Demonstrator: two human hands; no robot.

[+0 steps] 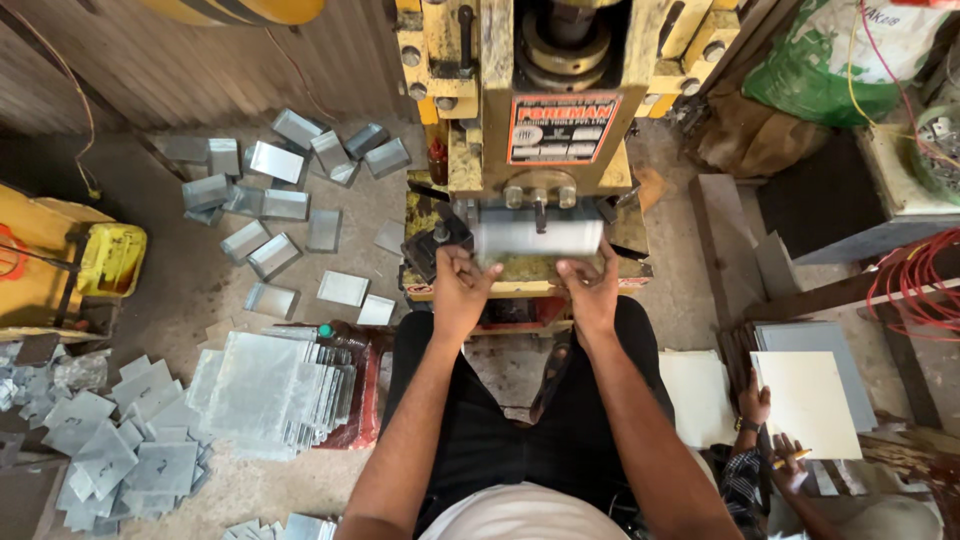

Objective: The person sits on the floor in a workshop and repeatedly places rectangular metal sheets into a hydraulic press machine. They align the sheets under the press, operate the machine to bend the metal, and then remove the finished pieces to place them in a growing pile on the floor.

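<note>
Two hands, the left hand (458, 283) and right hand (592, 285), were closed on the near edge of a metal sheet blank (536, 238) under the yellow press (540, 120) at upper centre; it seemingly sat seated for pressing, requiring fingers withdrawn first.

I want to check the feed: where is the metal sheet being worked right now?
In the head view, the metal sheet lies at centre on the yellow press, held by the left hand and right hand.
</note>
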